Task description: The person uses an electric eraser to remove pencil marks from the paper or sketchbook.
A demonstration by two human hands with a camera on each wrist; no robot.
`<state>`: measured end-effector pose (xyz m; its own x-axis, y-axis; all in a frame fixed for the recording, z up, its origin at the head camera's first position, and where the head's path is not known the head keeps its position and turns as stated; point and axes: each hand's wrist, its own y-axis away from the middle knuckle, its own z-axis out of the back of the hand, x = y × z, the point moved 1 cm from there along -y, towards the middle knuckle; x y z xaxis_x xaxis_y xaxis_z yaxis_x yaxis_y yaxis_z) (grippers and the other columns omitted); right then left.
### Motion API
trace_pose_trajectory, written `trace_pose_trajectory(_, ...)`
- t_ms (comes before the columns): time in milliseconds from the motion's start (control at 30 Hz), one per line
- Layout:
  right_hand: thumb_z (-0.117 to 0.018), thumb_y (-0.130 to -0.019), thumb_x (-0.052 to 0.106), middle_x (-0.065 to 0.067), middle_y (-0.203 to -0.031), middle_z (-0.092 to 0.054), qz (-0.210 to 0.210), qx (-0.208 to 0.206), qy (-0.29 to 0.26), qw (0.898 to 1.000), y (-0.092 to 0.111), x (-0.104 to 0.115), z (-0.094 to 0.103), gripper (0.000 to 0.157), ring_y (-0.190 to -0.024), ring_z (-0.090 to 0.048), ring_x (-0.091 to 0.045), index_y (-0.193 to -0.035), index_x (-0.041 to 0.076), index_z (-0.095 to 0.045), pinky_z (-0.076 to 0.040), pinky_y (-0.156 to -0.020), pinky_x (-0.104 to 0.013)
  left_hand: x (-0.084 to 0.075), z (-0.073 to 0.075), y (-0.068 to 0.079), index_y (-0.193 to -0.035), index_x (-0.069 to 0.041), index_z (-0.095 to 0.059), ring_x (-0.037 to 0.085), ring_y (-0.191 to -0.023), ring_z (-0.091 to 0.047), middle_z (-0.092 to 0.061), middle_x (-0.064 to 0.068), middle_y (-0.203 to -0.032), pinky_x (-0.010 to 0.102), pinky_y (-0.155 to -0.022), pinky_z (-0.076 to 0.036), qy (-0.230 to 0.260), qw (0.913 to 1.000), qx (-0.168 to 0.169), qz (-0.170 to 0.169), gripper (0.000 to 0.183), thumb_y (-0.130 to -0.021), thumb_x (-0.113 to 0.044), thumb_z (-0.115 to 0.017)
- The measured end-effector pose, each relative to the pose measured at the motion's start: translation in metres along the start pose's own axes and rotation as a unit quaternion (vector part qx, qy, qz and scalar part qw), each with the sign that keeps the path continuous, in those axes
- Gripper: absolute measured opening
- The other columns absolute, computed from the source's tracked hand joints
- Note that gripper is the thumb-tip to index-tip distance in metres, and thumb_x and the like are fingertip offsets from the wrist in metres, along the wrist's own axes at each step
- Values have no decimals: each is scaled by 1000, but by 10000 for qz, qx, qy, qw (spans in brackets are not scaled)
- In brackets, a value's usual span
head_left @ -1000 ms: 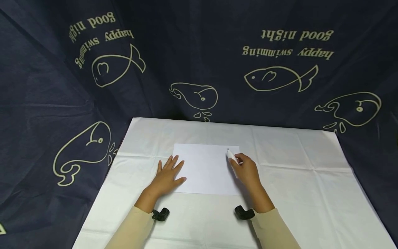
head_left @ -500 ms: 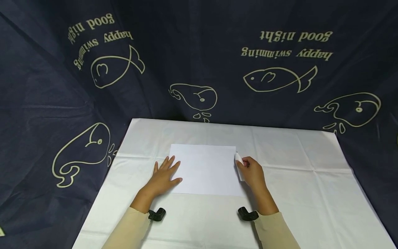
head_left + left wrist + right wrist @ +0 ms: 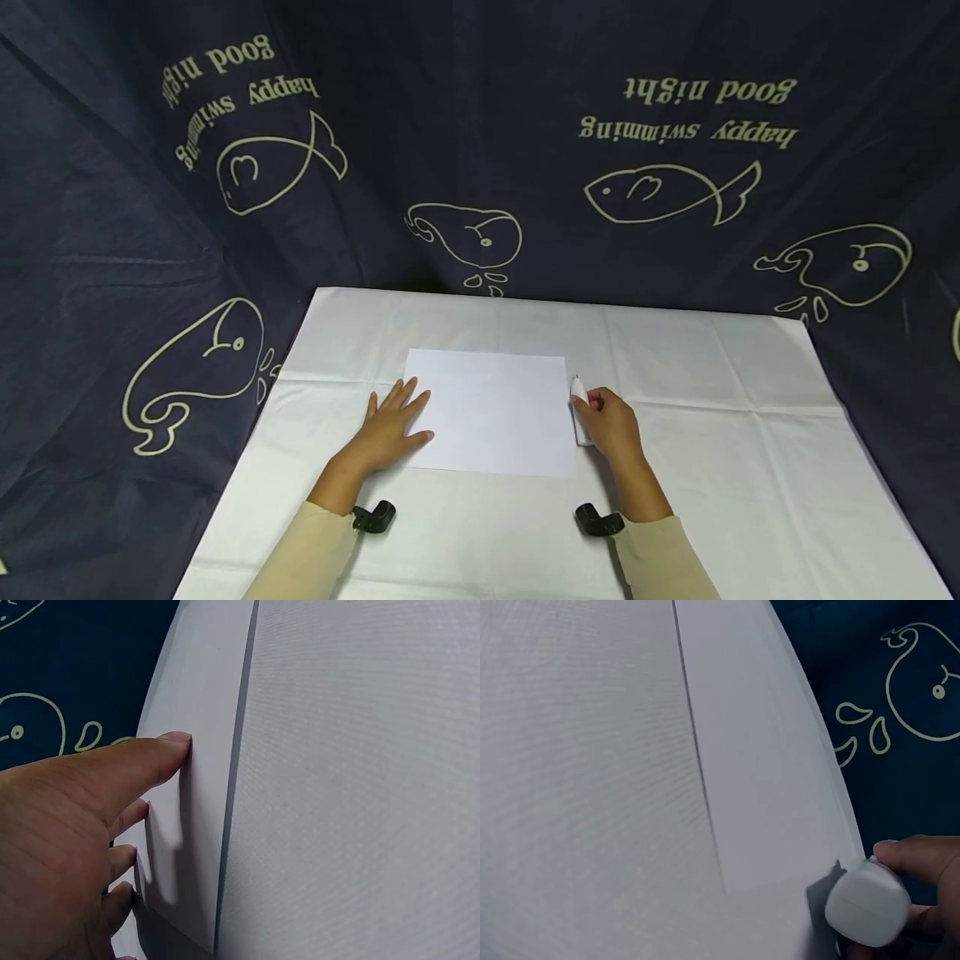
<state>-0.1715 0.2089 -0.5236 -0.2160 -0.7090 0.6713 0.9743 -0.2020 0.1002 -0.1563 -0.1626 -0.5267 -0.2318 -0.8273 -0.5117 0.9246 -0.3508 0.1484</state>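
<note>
A blank white sheet of paper (image 3: 491, 412) lies flat on the white cloth. At its left edge my left hand (image 3: 386, 433) rests with fingers spread, its thumb and fingertips over the paper; the left wrist view shows the straight thumb (image 3: 142, 765) on the sheet. Just beyond the right edge, my right hand (image 3: 611, 425) pinches a white tapered tool (image 3: 580, 400) with a small dark tip that points away from me. Its rounded, squarish butt end (image 3: 868, 904) faces the right wrist camera. The exact kind of tool cannot be told.
The white tablecloth (image 3: 720, 467) with fold creases covers the table on all sides of the paper. A dark blue curtain (image 3: 555, 250) with printed fish and whales hangs behind and at the left. A black wrist mount (image 3: 597, 521) sits on each forearm.
My right hand has moved the white tool rightward and slightly nearer, from over the paper's upper right corner to just off its right edge. The paper and left hand have shifted slightly left.
</note>
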Motion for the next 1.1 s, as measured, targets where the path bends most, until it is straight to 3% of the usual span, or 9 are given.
trace_pose_trajectory(233, -69, -95, 28, -8, -85, -60, 32, 130, -82, 9999, 0, -3, -2, 32, -76, -55, -22, -106, -2, -63, -42, -64, -28, 2, 2, 1, -157, -10, -38, 39, -158, -7, -16, 15, -170, 71, -121, 3, 82, 10000, 34, 19, 71, -97, -34, -67)
trace_pose_trajectory(633, -69, -95, 37, -5, -92, -61, -47, 197, -408, 9990, -2, -21, 1, 40, -81, -54, -18, -116, 3, -63, -43, -71, -27, 2, 1, 0, -157, -10, -38, 39, -158, -6, -16, 15, -170, 71, -121, 4, 336, 9994, 46, 55, 72, -95, -33, -69)
trace_pose_trajectory(1100, -71, -95, 36, 1, -87, -57, -130, 78, -1060, 9942, -3, -34, 3, 40, -78, -50, -11, -115, 2, -64, -43, -72, -23, -1, -5, -2, -154, -8, -43, 38, -159, -5, -21, 16, -169, 71, -120, 6, 551, 9976, -295, 291, 73, -90, -28, -73)
